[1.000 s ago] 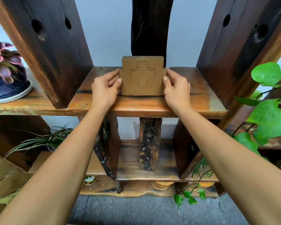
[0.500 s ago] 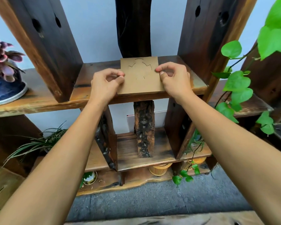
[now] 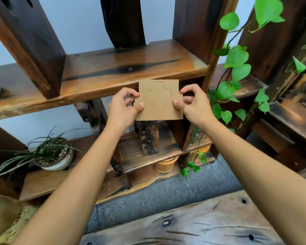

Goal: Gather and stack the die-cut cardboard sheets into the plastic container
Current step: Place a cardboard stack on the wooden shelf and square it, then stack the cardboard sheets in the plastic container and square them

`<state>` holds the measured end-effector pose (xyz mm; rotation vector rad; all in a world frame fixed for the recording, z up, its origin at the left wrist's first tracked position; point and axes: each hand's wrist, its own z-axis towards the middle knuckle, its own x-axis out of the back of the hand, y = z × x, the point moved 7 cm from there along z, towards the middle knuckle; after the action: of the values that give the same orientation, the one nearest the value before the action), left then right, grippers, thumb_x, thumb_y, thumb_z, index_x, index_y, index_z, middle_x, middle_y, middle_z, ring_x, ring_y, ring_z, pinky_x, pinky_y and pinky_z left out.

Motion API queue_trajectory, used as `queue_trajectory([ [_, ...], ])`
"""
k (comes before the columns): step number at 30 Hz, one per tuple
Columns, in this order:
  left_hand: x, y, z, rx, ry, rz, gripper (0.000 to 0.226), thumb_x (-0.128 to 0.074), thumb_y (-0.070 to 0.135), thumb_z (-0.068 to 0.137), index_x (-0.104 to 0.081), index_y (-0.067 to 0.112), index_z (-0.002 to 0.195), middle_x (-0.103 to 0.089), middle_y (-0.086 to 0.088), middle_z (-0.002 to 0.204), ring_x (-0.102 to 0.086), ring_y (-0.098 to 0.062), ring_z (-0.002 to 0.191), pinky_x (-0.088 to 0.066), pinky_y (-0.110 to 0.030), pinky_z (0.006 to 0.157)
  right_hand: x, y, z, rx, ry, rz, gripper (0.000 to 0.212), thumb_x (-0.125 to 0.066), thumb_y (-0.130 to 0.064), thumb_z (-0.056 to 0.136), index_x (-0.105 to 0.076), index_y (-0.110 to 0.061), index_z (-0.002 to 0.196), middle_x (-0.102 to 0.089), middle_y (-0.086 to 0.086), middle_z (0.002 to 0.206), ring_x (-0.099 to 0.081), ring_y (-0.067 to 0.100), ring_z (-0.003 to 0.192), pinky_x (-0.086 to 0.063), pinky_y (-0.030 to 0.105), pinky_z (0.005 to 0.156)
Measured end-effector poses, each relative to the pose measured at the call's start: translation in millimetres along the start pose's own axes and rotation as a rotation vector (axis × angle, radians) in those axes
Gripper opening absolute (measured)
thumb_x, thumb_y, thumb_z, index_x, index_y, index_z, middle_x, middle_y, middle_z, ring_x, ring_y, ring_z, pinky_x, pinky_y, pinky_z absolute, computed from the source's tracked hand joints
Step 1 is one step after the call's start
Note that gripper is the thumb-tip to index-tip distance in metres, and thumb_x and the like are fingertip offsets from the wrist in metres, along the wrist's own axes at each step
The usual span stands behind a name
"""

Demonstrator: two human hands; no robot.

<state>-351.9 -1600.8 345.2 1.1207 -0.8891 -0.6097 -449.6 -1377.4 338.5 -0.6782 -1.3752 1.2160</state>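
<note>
The cardboard (image 3: 160, 103) is held in the air, face up to the camera, just in front of the shelf (image 3: 131, 68) edge. The left hand (image 3: 122, 108) pinches its 9 o'clock edge, thumb on the face and fingers (image 3: 131, 94) curled. The right hand (image 3: 195, 103) pinches the 3 o'clock edge the same way. A vine (image 3: 235, 57) hangs at 2 o'clock, and a pot (image 3: 55, 159) sits at 8 o'clock.
</note>
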Motion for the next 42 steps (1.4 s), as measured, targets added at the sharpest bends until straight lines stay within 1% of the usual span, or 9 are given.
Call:
queue_trajectory([
  [4, -13, -43, -18, 0.083, -0.015, 0.007, 0.041, -0.073, 0.003, 0.088, -0.054, 0.016, 0.122, -0.070, 0.009, 0.100, -0.066, 0.013, 0.071, -0.057, -0.019, 0.062, -16, 37, -19, -0.076, 0.005, -0.048, 0.045, -0.078, -0.022, 0.084, -0.047, -0.026, 0.116, -0.076, 0.005, 0.100, -0.072, 0.023, 0.097, -0.051, 0.053, 0.097],
  [8, -30, -79, -30, 0.188, -0.054, 0.020, 0.059, -0.075, 0.008, 0.088, -0.052, 0.017, 0.142, -0.068, -0.002, 0.126, -0.069, -0.005, 0.097, -0.057, -0.023, 0.080, -23, 73, -35, -0.176, 0.019, -0.086, 0.056, -0.077, -0.025, 0.085, -0.052, -0.019, 0.135, -0.074, 0.006, 0.113, -0.068, 0.021, 0.107, -0.051, 0.047, 0.102],
  [14, -81, -114, -56, 0.288, -0.185, 0.022, 0.061, -0.075, 0.001, 0.086, -0.053, 0.007, 0.142, -0.063, -0.012, 0.135, -0.065, -0.019, 0.115, -0.053, -0.038, 0.101, -7, 134, -78, -0.359, 0.064, -0.046, 0.040, -0.077, -0.018, 0.086, -0.065, -0.007, 0.123, -0.076, 0.003, 0.112, -0.071, 0.013, 0.101, -0.051, 0.042, 0.103],
  [21, -173, -136, -105, 0.362, -0.382, -0.010, 0.048, -0.070, -0.015, 0.083, -0.061, -0.003, 0.128, -0.068, -0.012, 0.118, -0.067, -0.003, 0.084, -0.053, -0.008, 0.074, 52, 207, -152, -0.511, 0.221, -0.001, 0.023, -0.077, -0.011, 0.086, -0.071, -0.015, 0.109, -0.075, -0.009, 0.095, -0.067, -0.014, 0.080, -0.057, 0.023, 0.089],
  [26, -248, -132, -148, 0.386, -0.576, 0.008, 0.050, -0.068, -0.013, 0.085, -0.060, -0.001, 0.132, -0.066, -0.017, 0.129, -0.067, -0.021, 0.109, -0.057, -0.036, 0.094, 112, 244, -216, -0.631, 0.386, 0.015, 0.034, -0.078, -0.016, 0.085, -0.071, -0.010, 0.118, -0.075, -0.001, 0.109, -0.070, 0.009, 0.104, -0.053, 0.037, 0.101],
  [32, -338, -103, -214, 0.286, -0.789, 0.081, 0.050, -0.073, -0.009, 0.081, -0.063, 0.000, 0.129, -0.066, -0.016, 0.129, -0.063, -0.018, 0.120, -0.053, -0.036, 0.101, 189, 274, -310, -0.737, 0.596, 0.048, 0.041, -0.078, -0.013, 0.086, -0.067, -0.005, 0.125, -0.073, 0.007, 0.117, -0.068, 0.013, 0.110, -0.052, 0.034, 0.102],
  [35, -374, -88, -259, 0.206, -0.872, 0.117, 0.050, -0.075, -0.007, 0.080, -0.064, 0.003, 0.128, -0.069, -0.012, 0.125, -0.063, -0.010, 0.109, -0.056, -0.024, 0.090, 223, 283, -364, -0.783, 0.686, 0.052, 0.040, -0.078, -0.013, 0.086, -0.069, -0.009, 0.124, -0.074, 0.005, 0.116, -0.068, 0.009, 0.108, -0.052, 0.029, 0.100],
  [39, -412, -74, -329, 0.165, -1.013, 0.169, 0.050, -0.076, -0.006, 0.080, -0.064, 0.003, 0.128, -0.070, -0.014, 0.123, -0.064, -0.014, 0.109, -0.052, -0.041, 0.103, 257, 292, -444, -0.851, 0.806, 0.041, 0.041, -0.080, -0.018, 0.083, -0.070, -0.012, 0.123, -0.075, 0.004, 0.114, -0.069, 0.010, 0.107, -0.052, 0.032, 0.102],
  [42, -434, -61, -380, 0.134, -1.117, 0.197, 0.051, -0.074, -0.008, 0.082, -0.060, -0.002, 0.131, -0.067, -0.016, 0.126, -0.063, -0.015, 0.111, -0.052, -0.027, 0.098, 273, 294, -500, -0.898, 0.896, 0.050, 0.040, -0.081, -0.020, 0.082, -0.072, -0.014, 0.120, -0.076, -0.002, 0.108, -0.069, 0.005, 0.101, -0.052, 0.030, 0.101],
])
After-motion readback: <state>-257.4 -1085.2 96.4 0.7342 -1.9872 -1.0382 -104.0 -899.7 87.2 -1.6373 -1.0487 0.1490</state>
